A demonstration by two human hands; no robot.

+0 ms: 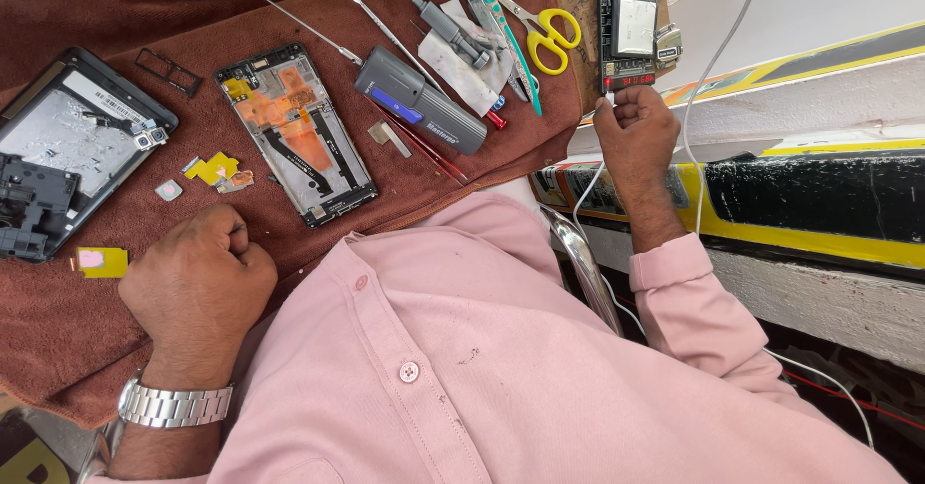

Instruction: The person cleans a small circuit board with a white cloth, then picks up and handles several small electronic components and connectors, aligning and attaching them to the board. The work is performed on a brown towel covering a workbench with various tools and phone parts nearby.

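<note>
Resting on the brown cloth [462,181] spread over the desk, the left hand [198,287] was found clenched in an empty fist, just below an opened phone frame [294,132]. The right hand [636,132] was observed at the lower edge of a black test board [626,22], its fingers [609,108] pinched on a white cable [718,51]. Yellow scissors [551,36] and a grey tool [419,99] were noted between the frame and the board.

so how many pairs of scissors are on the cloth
1: the yellow-handled scissors lie at the top right edge of the brown cloth, beside the tweezers. Others could be hidden outside the frame.
</note>
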